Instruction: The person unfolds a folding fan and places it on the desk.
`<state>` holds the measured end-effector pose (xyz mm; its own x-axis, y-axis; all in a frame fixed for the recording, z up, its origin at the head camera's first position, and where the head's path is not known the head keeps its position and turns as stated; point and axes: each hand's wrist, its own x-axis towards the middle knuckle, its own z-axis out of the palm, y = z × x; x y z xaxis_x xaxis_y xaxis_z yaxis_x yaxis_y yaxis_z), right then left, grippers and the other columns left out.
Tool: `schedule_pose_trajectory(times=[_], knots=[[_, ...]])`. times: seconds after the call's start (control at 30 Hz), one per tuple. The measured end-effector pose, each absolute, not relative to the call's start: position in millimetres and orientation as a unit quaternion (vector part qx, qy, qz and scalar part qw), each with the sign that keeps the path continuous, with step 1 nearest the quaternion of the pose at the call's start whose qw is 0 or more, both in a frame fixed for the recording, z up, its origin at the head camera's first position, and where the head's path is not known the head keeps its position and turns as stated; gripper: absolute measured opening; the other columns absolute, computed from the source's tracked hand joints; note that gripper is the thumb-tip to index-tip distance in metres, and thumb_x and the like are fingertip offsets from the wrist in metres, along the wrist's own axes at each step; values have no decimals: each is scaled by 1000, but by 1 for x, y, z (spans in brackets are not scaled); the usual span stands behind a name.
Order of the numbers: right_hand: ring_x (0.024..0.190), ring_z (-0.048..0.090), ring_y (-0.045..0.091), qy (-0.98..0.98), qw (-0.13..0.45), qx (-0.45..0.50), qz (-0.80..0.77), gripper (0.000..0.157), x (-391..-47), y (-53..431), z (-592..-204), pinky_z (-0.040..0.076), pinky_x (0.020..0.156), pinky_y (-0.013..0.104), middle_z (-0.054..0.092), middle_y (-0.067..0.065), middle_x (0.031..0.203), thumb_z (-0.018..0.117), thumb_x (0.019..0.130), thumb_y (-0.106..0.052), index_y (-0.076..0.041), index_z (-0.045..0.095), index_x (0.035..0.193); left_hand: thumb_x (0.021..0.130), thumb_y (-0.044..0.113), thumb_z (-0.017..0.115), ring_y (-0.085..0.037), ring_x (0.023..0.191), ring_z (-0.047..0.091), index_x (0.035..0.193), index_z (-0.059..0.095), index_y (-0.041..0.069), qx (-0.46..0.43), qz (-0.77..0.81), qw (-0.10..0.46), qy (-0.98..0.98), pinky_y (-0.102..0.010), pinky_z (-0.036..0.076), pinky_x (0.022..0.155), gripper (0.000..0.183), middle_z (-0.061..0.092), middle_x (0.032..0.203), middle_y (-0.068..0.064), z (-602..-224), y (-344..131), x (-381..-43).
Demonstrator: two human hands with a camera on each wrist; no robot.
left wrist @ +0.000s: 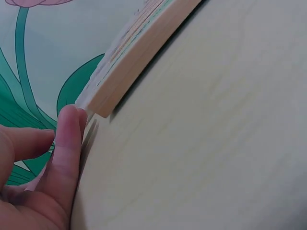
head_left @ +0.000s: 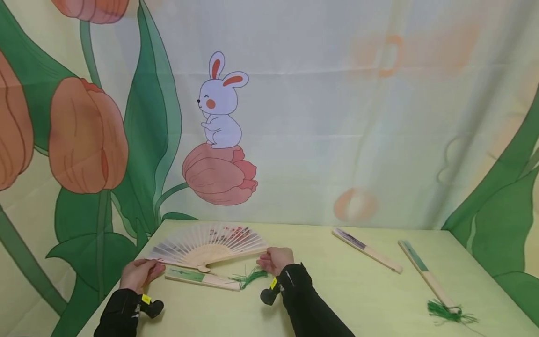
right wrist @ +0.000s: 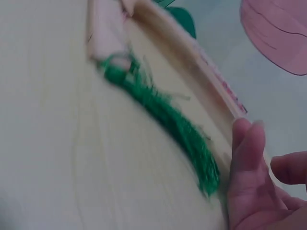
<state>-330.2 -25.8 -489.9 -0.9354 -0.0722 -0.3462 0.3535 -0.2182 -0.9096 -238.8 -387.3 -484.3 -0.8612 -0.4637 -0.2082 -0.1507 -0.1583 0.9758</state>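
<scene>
A spread folding fan [head_left: 206, 248] with pale ribs and red print lies towards the back left of the table. My left hand [head_left: 136, 275] is at its left end, fingers straight and thumb apart from them in the left wrist view. My right hand [head_left: 278, 260] is at its right end; in the right wrist view, straight fingertips [right wrist: 249, 132] meet the fan's edge and the thumb stands away. Just in front lies a folded fan [head_left: 198, 277] with a green panel and a green tassel [right wrist: 163, 115]. Its layered end shows close to my left fingertips [left wrist: 69, 120].
Two more folded fans lie on the right of the pale yellow table [head_left: 337, 299]: one with a dark panel [head_left: 366, 250], one with a green panel [head_left: 427, 271] and a green tassel [head_left: 450, 312]. A printed curtain [head_left: 303, 140] hangs behind the table's back edge.
</scene>
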Motion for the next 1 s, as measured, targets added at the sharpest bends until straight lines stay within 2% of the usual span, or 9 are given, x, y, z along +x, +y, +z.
schedule_pose_trajectory(times=[0.13,0.23,0.4,0.5,0.57,0.67,0.77,0.9,1.0], knots=[[54,66,16,639,109,115,-752,39,-329,-21,-491,56,53,26,68,19,80,50,97,-4,15,46,131,100,0,48,-12,66,70,148,-7,-14,259,-715,107,-640,-26,57,72,74,62,76,-3,-484,-387,-235],[51,65,15,676,94,91,-725,40,-327,-17,-486,55,51,25,67,19,79,47,97,-5,14,43,133,101,3,48,-13,66,69,149,-7,-11,267,-703,105,-651,-29,57,71,75,62,79,-5,-481,-388,-230],[47,63,18,798,31,-6,-602,20,-320,-13,-469,53,46,28,65,12,71,46,98,-8,6,55,110,102,15,49,-14,69,69,149,7,-11,256,-634,108,-722,-30,58,65,68,62,100,-19,-473,-387,-220],[46,57,17,852,-5,-88,-517,14,-310,-14,-456,46,45,29,60,6,65,47,99,-9,0,56,104,101,15,49,-24,82,67,144,23,-11,212,-545,114,-803,-31,56,64,57,53,116,-29,-465,-382,-211],[46,50,15,878,-25,-136,-459,11,-304,-15,-449,38,44,29,55,3,62,48,98,-9,-3,56,101,101,12,49,-33,94,62,139,33,-11,166,-479,114,-855,-35,56,70,47,48,121,-32,-456,-377,-206],[49,42,14,904,-59,-197,-374,6,-294,-16,-439,30,47,29,51,1,63,51,96,-7,-6,57,96,97,4,52,-42,104,55,129,47,-11,93,-388,119,-909,-45,52,80,36,52,120,-31,-443,-364,-204],[53,43,14,914,-73,-239,-319,6,-290,-18,-434,34,48,29,51,-1,67,55,94,-7,-9,57,89,92,0,59,-42,106,54,119,56,-10,23,-322,117,-939,-53,47,87,29,56,116,-28,-433,-348,-209],[63,48,15,915,-76,-292,-269,5,-283,-28,-430,42,55,30,53,1,75,58,91,-5,-8,59,87,87,-4,65,-39,102,57,107,63,-5,-57,-253,95,-961,-53,48,87,20,61,106,-19,-430,-333,-214],[73,55,16,914,-79,-325,-231,8,-278,-38,-433,48,64,30,59,3,85,58,91,-7,-6,62,97,83,-6,69,-35,99,60,101,64,0,-95,-200,73,-972,-48,50,83,20,62,100,-11,-433,-325,-214]])
